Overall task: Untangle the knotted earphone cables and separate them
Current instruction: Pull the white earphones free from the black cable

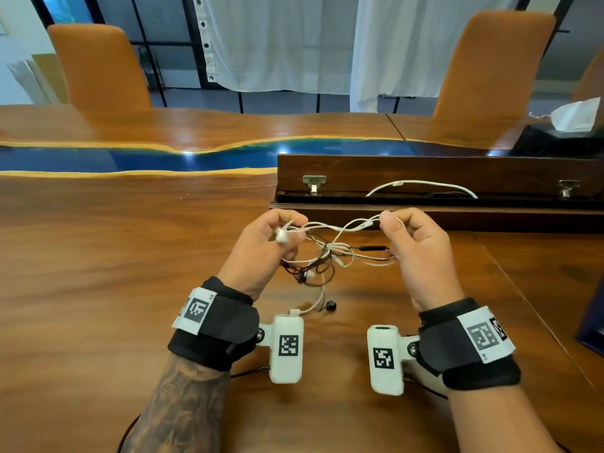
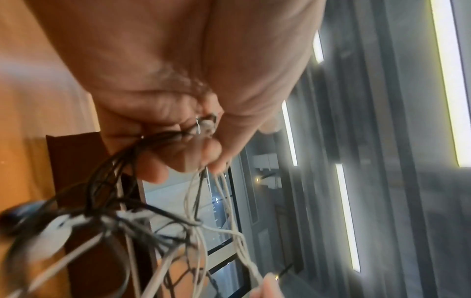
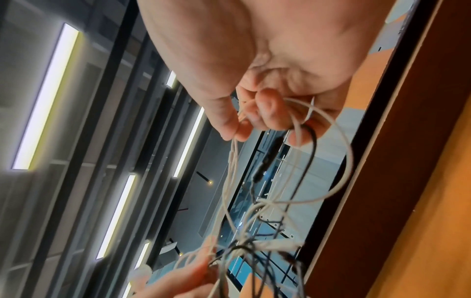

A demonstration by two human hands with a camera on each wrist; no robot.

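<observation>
Pinched between both hands above the wooden table [image 1: 114, 243], the tangle of earphone cables [image 1: 327, 253] is stretched from side to side. White strands and a white earbud [image 1: 281, 236] are gripped in the curled fingers of the left hand [image 1: 266, 248], while the other ends of the white strands, together with a black lead, are clasped by the right hand [image 1: 416, 248]. A knot of white and black cable is seen sagging between the two hands, and a black inline remote [image 1: 372, 248] lies just beside the right fingers. Loose ends hang down to the tabletop, where a white plug [image 1: 294, 311] and a black earbud [image 1: 330, 305] rest.

No brand or readable wording is visible; only square black-and-white coded markers are carried on the wrist straps [image 1: 215, 322] and on the white camera housings [image 1: 287, 348].

From the left wrist view, black strands are shown bunched under the left fingers [image 2: 163, 161], a detail hidden from the head view. From the right wrist view, a white loop [image 3: 341, 161] is shown arching out past the right fingers [image 3: 267, 108]. An open wooden hatch [image 1: 425, 171] with another white cable [image 1: 421, 184] inside is caught only by the head view.
</observation>
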